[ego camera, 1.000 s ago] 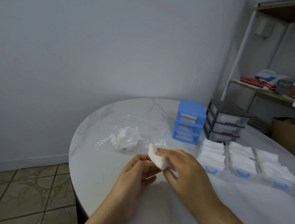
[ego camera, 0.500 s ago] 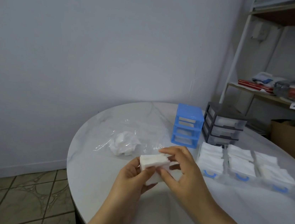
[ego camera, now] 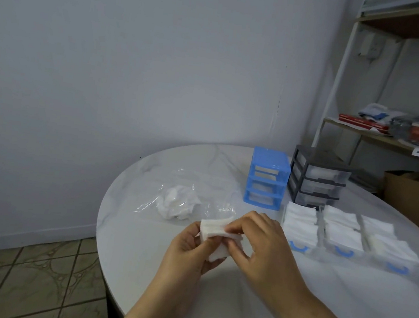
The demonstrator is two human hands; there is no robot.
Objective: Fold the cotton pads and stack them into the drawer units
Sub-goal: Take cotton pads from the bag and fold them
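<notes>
A small stack of cotton pads (ego camera: 214, 229) is pinched between the left hand (ego camera: 189, 251) and right hand (ego camera: 259, 241) above the table's (ego camera: 138, 255) left edge, long axis crosswise; the drawers (ego camera: 331, 233) lie rightward, nearer the right hand.

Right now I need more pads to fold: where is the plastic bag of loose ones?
In the head view, the plastic bag lies on the table, left of the blue drawer unit and just beyond the left hand.
</notes>
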